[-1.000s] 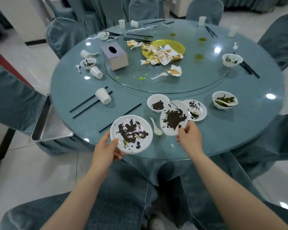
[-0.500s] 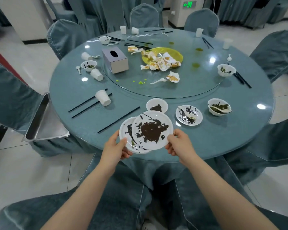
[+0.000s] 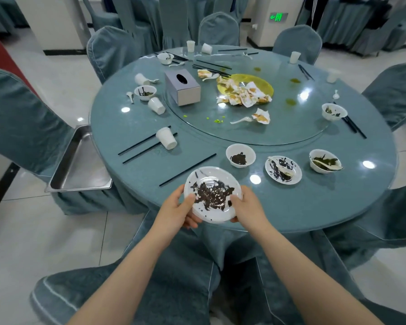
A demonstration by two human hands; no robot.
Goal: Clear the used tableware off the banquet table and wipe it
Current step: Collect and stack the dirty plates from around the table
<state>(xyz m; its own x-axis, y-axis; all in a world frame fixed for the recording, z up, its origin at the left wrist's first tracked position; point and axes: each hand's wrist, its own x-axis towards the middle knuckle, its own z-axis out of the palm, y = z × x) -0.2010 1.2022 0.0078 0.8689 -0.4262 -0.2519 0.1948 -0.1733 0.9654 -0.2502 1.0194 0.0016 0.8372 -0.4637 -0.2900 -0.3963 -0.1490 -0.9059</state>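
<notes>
Gripping stacked dirty plates (image 3: 212, 194), both hands (image 3: 177, 211) (image 3: 246, 207), table (image 3: 314, 202) edge

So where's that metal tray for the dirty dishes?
The metal tray sits at the left edge of the head view, beside the round table, just left of the black chopsticks and tipped cup.

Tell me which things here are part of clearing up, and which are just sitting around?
Part of the job:
- stacked dirty plates, held by left hand and right hand
- small plate with spoon
- soiled bowls
- tipped cups
- black chopsticks
- crumpled napkins
- steel tray

Just lying about:
- tissue box
- covered chairs
</notes>
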